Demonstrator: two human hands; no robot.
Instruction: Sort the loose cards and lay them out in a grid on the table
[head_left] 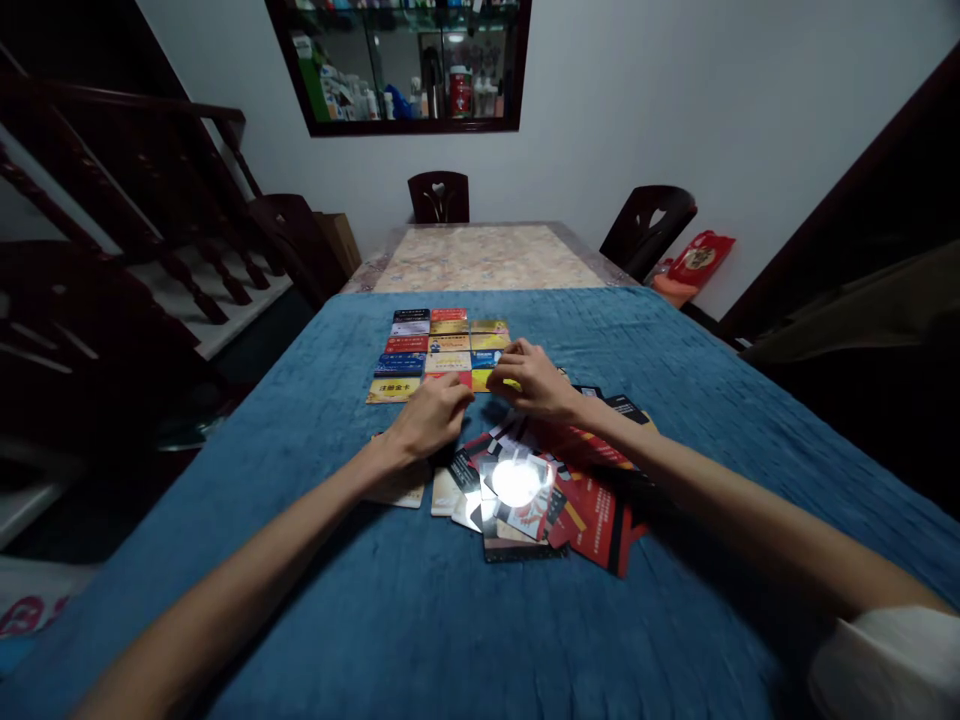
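Observation:
Rows of plastic cards lie in a grid on the blue cloth, with a gold card (391,390) at the near left corner. My right hand (534,380) has its fingers bent down at the right edge of a yellow card (481,380) in the nearest row. Beside it, my left hand (433,415) is closed with its fingers curled, just in front of a red card (456,379); whatever is between those fingers is hidden. Under and in front of my wrists spreads a loose heap of overlapping cards, including a large red card (602,520) with a black stripe.
A blue cloth (300,590) covers the near part of the table; the far part shows a patterned top (495,255). Dark chairs (439,197) stand around it. To the left is a stair railing (135,215); a red bag (701,258) sits at the right wall.

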